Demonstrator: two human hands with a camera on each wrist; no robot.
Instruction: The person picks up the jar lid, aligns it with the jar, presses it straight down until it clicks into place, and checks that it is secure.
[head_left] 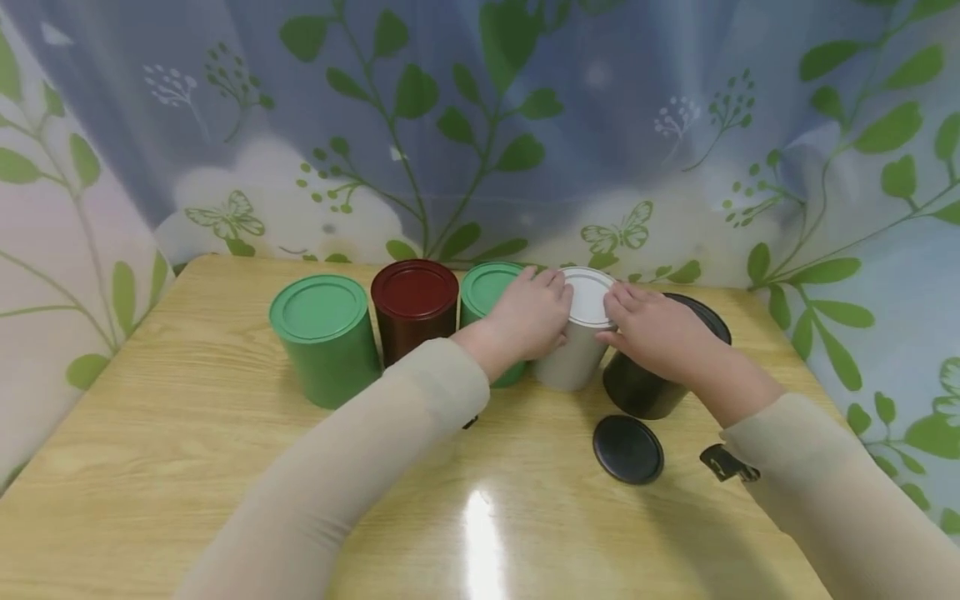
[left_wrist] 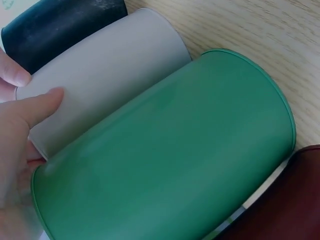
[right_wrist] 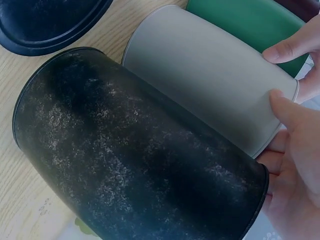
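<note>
A light grey canister (head_left: pixel 572 358) with a white lid (head_left: pixel 588 293) stands upright on the table between both hands. My left hand (head_left: pixel 531 315) grips its upper left side, fingers over the lid's rim and thumb on the wall. From the right, my right hand (head_left: pixel 663 335) holds the same rim, its thumb pressed to the side of the canister (right_wrist: pixel 210 80). Close on the left is a green canister (left_wrist: pixel 165 145), partly hidden by my left hand in the head view. A black canister (right_wrist: pixel 135 150) with worn, speckled sides stands by my right hand.
A dark red canister (head_left: pixel 415 293) and another green canister (head_left: pixel 330 367) continue the row to the left. In front of the black canister, a round black lid (head_left: pixel 628 450) lies on the wooden table (head_left: pixel 187 467). A leaf-patterned curtain (head_left: pixel 450 167) hangs behind.
</note>
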